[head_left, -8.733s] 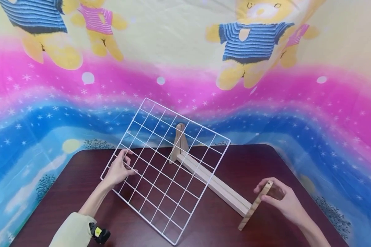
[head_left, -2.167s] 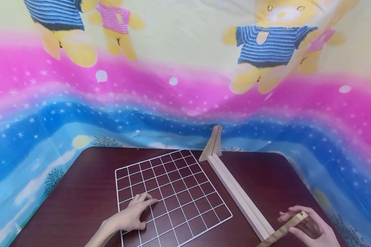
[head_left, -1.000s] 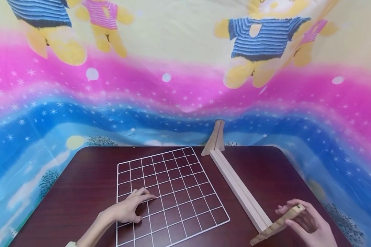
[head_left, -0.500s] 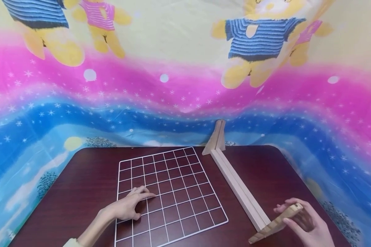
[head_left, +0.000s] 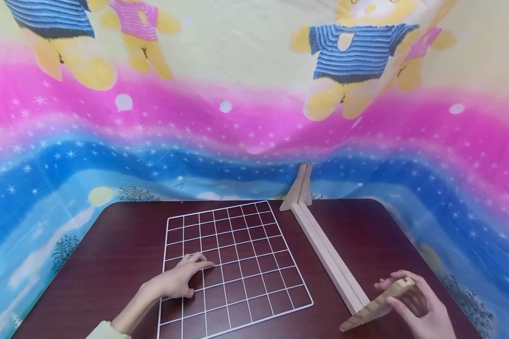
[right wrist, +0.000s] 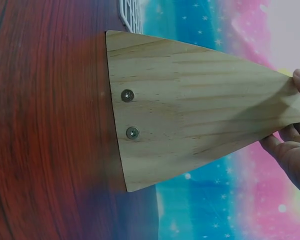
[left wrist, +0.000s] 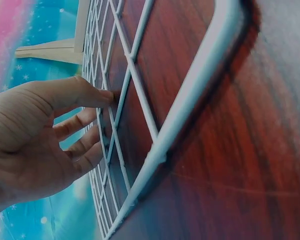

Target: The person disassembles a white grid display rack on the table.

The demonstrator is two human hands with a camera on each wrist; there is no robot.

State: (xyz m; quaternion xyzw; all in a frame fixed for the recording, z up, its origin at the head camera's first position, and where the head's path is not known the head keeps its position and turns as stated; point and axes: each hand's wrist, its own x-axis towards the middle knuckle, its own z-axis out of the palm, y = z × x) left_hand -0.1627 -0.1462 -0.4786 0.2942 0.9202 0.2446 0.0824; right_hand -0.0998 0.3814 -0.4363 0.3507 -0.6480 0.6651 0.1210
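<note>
A white wire grid panel (head_left: 239,259) lies flat on the table, left of a wooden stand. My left hand (head_left: 180,280) rests on its left part, fingertips and thumb touching the wires; the left wrist view shows the loosely bent fingers (left wrist: 85,142) at the mesh. The stand has a long grooved beam (head_left: 328,254) between two tapered upright end boards. With my right hand (head_left: 424,308) I pinch the upper part of the near end board (head_left: 379,306). Two screws (right wrist: 130,114) show on its outer face. The far end board (head_left: 299,188) stands upright at the back.
The dark reddish table (head_left: 119,245) has rounded back corners. A printed curtain (head_left: 254,117) with bears and snowflakes hangs around the back and sides. The grid's right edge runs close beside the beam.
Earlier my left hand held the grid up at a tilt; now it lies flat on the table. The stand has turned, its far end moving right. In the last second both have shifted only slightly.
</note>
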